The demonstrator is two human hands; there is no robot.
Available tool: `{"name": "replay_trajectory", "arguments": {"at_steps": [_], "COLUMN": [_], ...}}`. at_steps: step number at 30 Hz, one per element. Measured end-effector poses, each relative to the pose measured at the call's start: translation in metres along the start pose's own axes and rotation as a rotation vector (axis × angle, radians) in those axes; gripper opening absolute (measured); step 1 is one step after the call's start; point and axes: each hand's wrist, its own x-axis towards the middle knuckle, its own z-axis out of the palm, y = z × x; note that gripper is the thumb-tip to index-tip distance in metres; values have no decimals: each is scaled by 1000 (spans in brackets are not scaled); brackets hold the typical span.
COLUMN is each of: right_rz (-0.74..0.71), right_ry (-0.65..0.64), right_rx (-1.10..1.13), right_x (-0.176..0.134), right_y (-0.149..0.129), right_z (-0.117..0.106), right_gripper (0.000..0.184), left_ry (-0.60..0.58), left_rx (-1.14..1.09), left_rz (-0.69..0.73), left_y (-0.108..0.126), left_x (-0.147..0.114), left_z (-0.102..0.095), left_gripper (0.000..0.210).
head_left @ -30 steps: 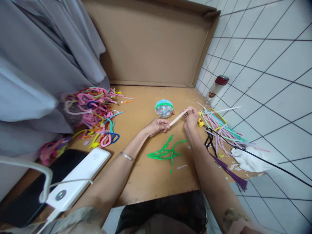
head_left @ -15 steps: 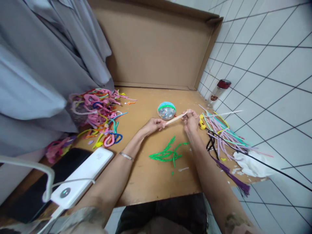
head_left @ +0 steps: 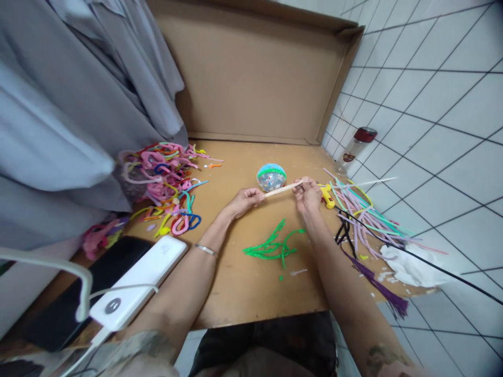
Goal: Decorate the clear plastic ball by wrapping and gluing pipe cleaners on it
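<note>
Between my two hands a thin, flat, pale strip (head_left: 282, 189), which looks like a wooden craft stick, is held at a slight tilt. My left hand (head_left: 248, 200) pinches its lower left end, and my right hand (head_left: 308, 193) grips the upper right end. Just beyond the strip sits a round ball (head_left: 272, 179), clear and speckled below, blue on top with a green band around it. Nearer to me lie several bright green pipe cleaner pieces (head_left: 271, 250) on the table. A yellow glue gun (head_left: 327, 196) rests beside my right hand, partly hidden by it.
Tangled colourful pipe cleaners (head_left: 157, 173) heap at the left, near a white power bank (head_left: 141, 283) and a black phone-like slab (head_left: 118, 262). To the right are straight pipe cleaners (head_left: 361, 209), a purple tassel (head_left: 381, 288), white tissue (head_left: 411, 264) and a red-lidded jar (head_left: 356, 149).
The whole view has shifted slightly, so things sit a little further right. Both hands keep hold of the strip, which appears turned slightly closer to level.
</note>
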Motion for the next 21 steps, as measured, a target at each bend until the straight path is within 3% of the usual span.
{"name": "replay_trajectory", "arguments": {"at_steps": [6,11,15,21], "right_rz": [64,-42,-80,-26], "right_ry": [37,-35,-61,10], "right_rx": [29,-30,-56,-9], "right_x": [-1,2,2,1], "right_y": [2,0,-2,-3], "right_z": [0,-1,-1,-1], "right_gripper": [20,19,22,19], "left_ry": [2,55,11,61], "left_rx": [-71,-78,-150,-76], "left_rz": [-10,-12,-54,-34], "left_y": [-3,-4,-3,-3], "left_x": [-1,0,1,1], "left_z": [-3,-1,-1,3], "left_gripper": [48,43,39,24]}}
